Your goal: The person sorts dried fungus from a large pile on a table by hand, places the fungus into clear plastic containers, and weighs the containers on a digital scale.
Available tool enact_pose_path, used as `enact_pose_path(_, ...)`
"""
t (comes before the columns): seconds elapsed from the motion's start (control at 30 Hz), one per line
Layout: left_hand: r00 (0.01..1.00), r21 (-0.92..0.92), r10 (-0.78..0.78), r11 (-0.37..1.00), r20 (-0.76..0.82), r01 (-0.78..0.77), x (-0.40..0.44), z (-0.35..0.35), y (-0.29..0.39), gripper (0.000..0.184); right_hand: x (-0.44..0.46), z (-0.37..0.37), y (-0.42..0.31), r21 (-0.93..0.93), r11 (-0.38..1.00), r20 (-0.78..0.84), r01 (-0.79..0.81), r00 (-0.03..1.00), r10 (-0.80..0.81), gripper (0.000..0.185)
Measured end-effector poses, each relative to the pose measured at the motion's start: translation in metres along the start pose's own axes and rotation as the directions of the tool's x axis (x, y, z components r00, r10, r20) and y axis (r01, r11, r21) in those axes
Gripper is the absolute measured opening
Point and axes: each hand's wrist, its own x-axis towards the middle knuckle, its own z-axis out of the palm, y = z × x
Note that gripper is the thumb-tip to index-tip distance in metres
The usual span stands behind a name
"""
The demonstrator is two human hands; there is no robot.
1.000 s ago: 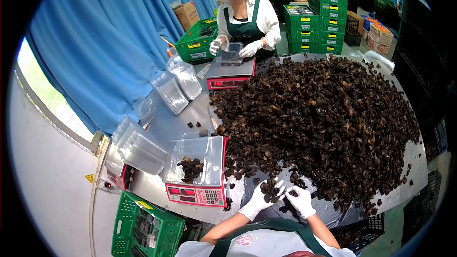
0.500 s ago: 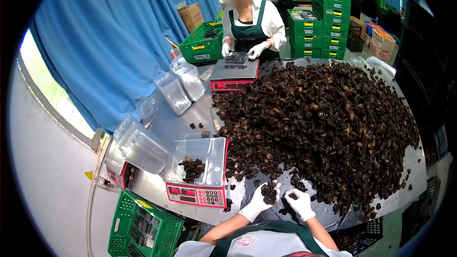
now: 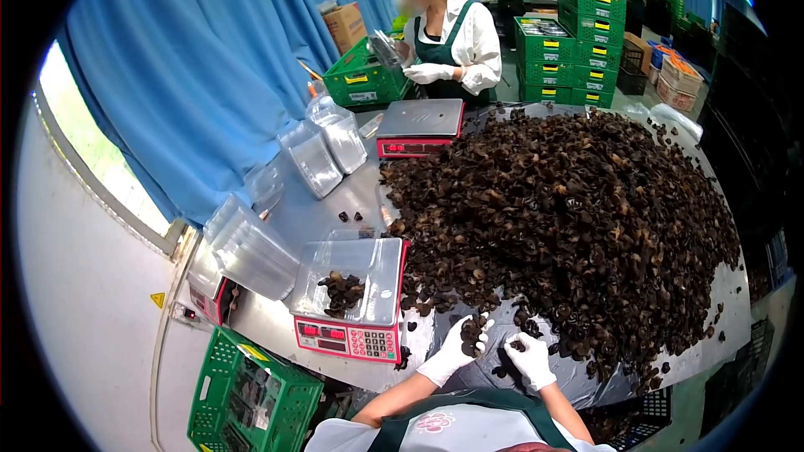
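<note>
My left hand (image 3: 456, 346), in a white glove, holds several dark mushroom pieces (image 3: 472, 335) in its curled fingers, palm up. Close on its right is my right hand (image 3: 529, 358), gloved too, its fingers pinched around a small dark piece (image 3: 517, 346). Both are at the near edge of a large heap of dark mushrooms (image 3: 569, 201). To the left, a red-framed scale (image 3: 350, 341) carries an open clear plastic tray (image 3: 381, 278) with a small pile of mushrooms (image 3: 342, 293) in it.
Stacked clear trays (image 3: 251, 249) stand left of the scale, with more stacks (image 3: 311, 159) behind. A green crate (image 3: 251, 393) is at the lower left. Across the table, a co-worker (image 3: 452, 42) holds a clear box (image 3: 385, 48) beside another scale (image 3: 420, 120) and a green crate (image 3: 364, 82).
The co-worker has lifted the clear box off the far scale and moved it left towards the green crate. My hands have drawn slightly apart, still holding mushroom pieces.
</note>
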Motion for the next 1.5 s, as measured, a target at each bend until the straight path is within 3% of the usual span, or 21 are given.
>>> enact_pose_path(0.07,1.0,0.025,0.014,1.0,0.002,-0.014,-0.004,0.002,0.007,0.034,0.0,0.0,0.003,0.0,1.0,-0.004,0.0,1.0,0.0,0.014)
enact_pose_path(0.2,0.962,0.295,0.232,0.938,-0.145,-0.182,-0.038,0.06,0.018,0.032,0.0,-0.006,-0.009,0.036,0.999,-0.015,-0.04,0.999,0.041,0.011)
enact_pose_path(0.33,0.857,0.49,0.515,0.745,0.01,-0.453,-0.076,0.084,0.058,0.033,0.0,-0.002,0.004,0.072,0.997,-0.025,0.023,0.999,-0.021,0.01)
enact_pose_path(0.4,0.677,0.497,0.736,0.597,-0.027,-0.629,-0.101,0.12,0.065,0.037,0.0,-0.001,0.004,0.118,0.992,0.005,-0.037,0.999,0.037,0.01)
enact_pose_path(0.43,0.614,0.597,0.782,0.442,0.11,-0.67,-0.114,0.099,0.093,0.037,-0.001,-0.001,0.001,0.111,0.992,0.006,-0.054,0.999,0.054,0.01)
enact_pose_path(0.47,0.527,0.61,0.847,0.379,0.075,-0.696,-0.131,0.115,0.103,0.036,-0.001,-0.002,0.002,0.111,0.992,0.026,-0.056,0.998,0.053,0.01)
enact_pose_path(0.53,0.21,0.643,0.968,0.073,0.139,-0.762,-0.153,0.113,0.132,0.037,-0.002,-0.002,-0.002,0.112,0.991,0.029,-0.074,0.997,0.071,0.01)
enact_pose_path(0.57,0.112,0.656,0.949,-0.115,0.294,-0.746,-0.167,0.108,0.147,0.036,-0.002,-0.001,0.002,0.102,0.993,0.033,-0.061,0.998,0.058,0.01)
enact_pose_path(0.6,-0.024,0.674,0.967,-0.195,0.255,-0.712,-0.176,0.109,0.157,0.031,-0.002,-0.002,0.002,0.1,0.993,0.037,-0.062,0.998,0.058,0.01)
enact_pose_path(0.67,-0.186,0.782,0.961,-0.275,0.205,-0.56,-0.188,0.111,0.17,0.023,-0.001,-0.002,0.003,0.072,0.994,0.047,-0.082,0.996,0.079,0.011)
enact_pose_path(0.73,-0.238,0.803,0.904,-0.424,0.354,-0.419,-0.193,0.076,0.202,0.018,-0.001,-0.004,0.003,0.074,0.995,0.042,-0.072,0.997,0.069,0.011)
enact_pose_path(0.77,-0.24,0.832,0.862,-0.498,0.446,-0.245,-0.194,0.071,0.203,0.016,0.0,-0.005,0.003,0.077,0.995,0.033,-0.063,0.998,0.061,0.011)
enact_pose_path(0.8,-0.174,0.885,0.904,-0.421,0.391,-0.198,-0.196,0.068,0.202,0.021,0.001,-0.007,0.002,0.078,0.995,0.032,-0.063,0.998,0.06,0.011)
enact_pose_path(0.93,-0.175,0.904,0.915,-0.393,0.365,-0.17,-0.196,0.058,0.2,0.024,0.001,-0.014,0.003,0.072,0.994,0.011,-0.087,0.996,0.086,0.01)
enact_pose_path(1.0,-0.237,0.889,0.883,-0.442,0.406,-0.123,-0.19,0.065,0.196,0.024,0.001,-0.021,0.009,0.036,0.998,-0.019,-0.059,0.998,0.06,0.01)
enact_pose_path(1.13,-0.26,0.786,0.743,-0.6,0.616,0.149,-0.186,0.058,0.2,0.02,-0.005,-0.047,0.02,-0.035,0.999,-0.133,-0.022,0.991,0.017,0.011)
enact_pose_path(1.23,-0.24,0.773,0.74,-0.627,0.629,0.094,-0.173,0.076,0.185,0.017,-0.015,-0.083,0.028,-0.112,0.991,-0.269,-0.069,0.962,0.037,0.01)
enact_pose_path(1.33,-0.147,0.836,0.83,-0.548,0.538,-0.038,-0.147,0.097,0.145,0.016,-0.034,-0.13,0.043,-0.254,0.945,-0.398,-0.206,0.913,0.091,0.01)
enact_pose_path(1.4,-0.022,0.85,0.88,-0.465,0.475,-0.246,-0.12,0.097,0.123,0.016,-0.051,-0.167,0.055,-0.403,0.857,-0.458,-0.321,0.882,0.114,0.006)
enact_pose_path(1.47,0.098,0.756,0.75,-0.653,0.654,-0.042,-0.096,0.102,0.093,0.017,-0.071,-0.203,0.092,-0.577,0.667,-0.532,-0.471,0.837,0.131,0.007)
enact_pose_path(1.5,0.217,0.799,0.771,-0.592,0.599,-0.101,-0.08,0.099,0.078,0.018,-0.081,-0.222,0.109,-0.634,0.579,-0.521,-0.513,0.836,0.17,0.015)
